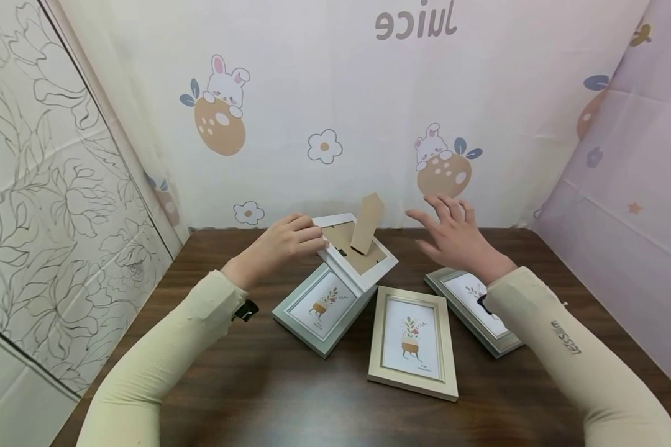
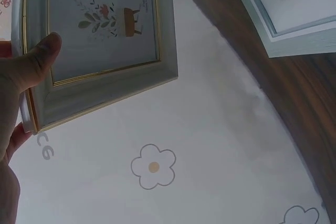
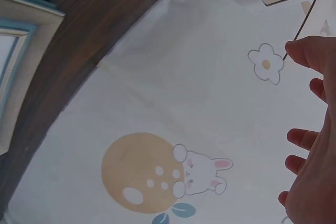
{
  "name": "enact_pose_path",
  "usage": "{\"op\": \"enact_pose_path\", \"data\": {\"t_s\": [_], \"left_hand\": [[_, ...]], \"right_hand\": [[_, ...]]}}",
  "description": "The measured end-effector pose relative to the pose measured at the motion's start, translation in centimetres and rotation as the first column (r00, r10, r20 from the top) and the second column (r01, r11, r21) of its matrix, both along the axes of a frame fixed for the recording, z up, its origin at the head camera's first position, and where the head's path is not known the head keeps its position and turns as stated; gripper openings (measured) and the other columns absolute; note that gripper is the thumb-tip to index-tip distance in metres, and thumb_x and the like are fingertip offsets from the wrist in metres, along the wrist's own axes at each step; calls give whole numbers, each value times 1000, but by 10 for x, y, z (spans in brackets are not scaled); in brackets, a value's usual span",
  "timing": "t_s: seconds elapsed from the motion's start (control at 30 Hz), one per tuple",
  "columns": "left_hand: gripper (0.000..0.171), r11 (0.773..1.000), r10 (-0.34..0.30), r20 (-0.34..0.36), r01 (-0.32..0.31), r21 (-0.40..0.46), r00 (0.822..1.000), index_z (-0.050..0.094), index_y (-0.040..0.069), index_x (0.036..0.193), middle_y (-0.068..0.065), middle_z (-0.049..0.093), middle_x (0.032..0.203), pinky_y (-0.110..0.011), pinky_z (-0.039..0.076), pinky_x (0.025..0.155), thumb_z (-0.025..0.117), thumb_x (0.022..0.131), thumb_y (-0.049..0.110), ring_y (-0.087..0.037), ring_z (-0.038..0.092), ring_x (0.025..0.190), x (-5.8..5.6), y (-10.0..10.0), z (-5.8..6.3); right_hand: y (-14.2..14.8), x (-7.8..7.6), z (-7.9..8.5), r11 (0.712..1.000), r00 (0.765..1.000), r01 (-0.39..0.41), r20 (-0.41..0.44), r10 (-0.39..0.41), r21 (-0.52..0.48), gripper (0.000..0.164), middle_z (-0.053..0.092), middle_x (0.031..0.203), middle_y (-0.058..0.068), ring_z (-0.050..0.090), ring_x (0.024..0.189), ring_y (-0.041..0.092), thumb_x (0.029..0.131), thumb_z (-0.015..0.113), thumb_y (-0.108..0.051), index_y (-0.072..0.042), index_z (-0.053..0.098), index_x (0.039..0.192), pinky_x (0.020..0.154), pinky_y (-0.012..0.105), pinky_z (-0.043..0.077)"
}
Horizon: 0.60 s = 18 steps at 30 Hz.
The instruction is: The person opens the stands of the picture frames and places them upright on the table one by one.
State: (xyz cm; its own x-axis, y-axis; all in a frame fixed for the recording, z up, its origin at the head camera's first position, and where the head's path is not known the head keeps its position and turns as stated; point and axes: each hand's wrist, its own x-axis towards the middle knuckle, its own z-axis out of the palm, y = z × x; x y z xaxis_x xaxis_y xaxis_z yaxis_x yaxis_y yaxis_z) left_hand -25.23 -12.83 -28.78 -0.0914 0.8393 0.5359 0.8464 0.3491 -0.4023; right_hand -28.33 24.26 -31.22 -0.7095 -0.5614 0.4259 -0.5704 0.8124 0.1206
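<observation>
My left hand (image 1: 291, 242) grips a white picture frame (image 1: 369, 267) by its left edge, tilted above the table with its back toward the head camera. A tan stand leg (image 1: 368, 223) sticks up from the frame's backing. In the left wrist view the thumb lies over the front border, and the frame's face (image 2: 105, 24) shows a plant print inside thin gold trim. My right hand (image 1: 458, 239) hovers to the right of the stand leg with fingers spread, holding nothing. Below the held frame a pale green picture frame (image 1: 324, 310) lies face up, partly covered by it.
A cream picture frame (image 1: 414, 338) lies face up at the middle of the dark wooden table (image 1: 246, 385). Farther right, a grey-green picture frame (image 1: 470, 292) is partly hidden by my right wrist. A printed cloth (image 1: 324, 93) hangs behind the table's far edge.
</observation>
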Motion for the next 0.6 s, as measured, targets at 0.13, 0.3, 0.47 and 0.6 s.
{"op": "enact_pose_path", "data": {"t_s": [0.13,0.3,0.47,0.6], "left_hand": [[27,1000,7,-7,-7,5,1000,66,9,101,1,62,93,-36,45,82,80,79,3,-22,54,88,-2,-2,-1],[27,1000,5,-14,-5,20,1000,66,8,100,1,61,91,-35,45,81,81,78,1,-21,53,87,-3,-4,-2],[24,1000,5,-4,-4,29,1000,66,8,99,1,60,90,-35,45,81,79,80,1,-21,53,86,-3,-4,-1],[24,999,28,18,-28,34,999,66,8,100,1,61,91,-35,46,82,79,80,2,-21,53,87,-2,-4,1]], "right_hand": [[10,5,-4,1000,999,29,29,-29,5,56,27,148,26,19,136,46,92,65,-27,-16,43,142,99,66,14],[17,9,-9,999,998,36,52,-36,-2,57,26,148,28,17,134,47,93,65,-26,-16,40,144,99,66,12],[19,10,-14,999,997,44,58,-43,-2,57,25,149,28,16,135,47,94,65,-27,-16,39,144,98,66,12],[19,10,-15,999,997,41,59,-41,-7,56,25,149,28,16,135,47,95,64,-28,-16,39,143,99,66,12]]}}
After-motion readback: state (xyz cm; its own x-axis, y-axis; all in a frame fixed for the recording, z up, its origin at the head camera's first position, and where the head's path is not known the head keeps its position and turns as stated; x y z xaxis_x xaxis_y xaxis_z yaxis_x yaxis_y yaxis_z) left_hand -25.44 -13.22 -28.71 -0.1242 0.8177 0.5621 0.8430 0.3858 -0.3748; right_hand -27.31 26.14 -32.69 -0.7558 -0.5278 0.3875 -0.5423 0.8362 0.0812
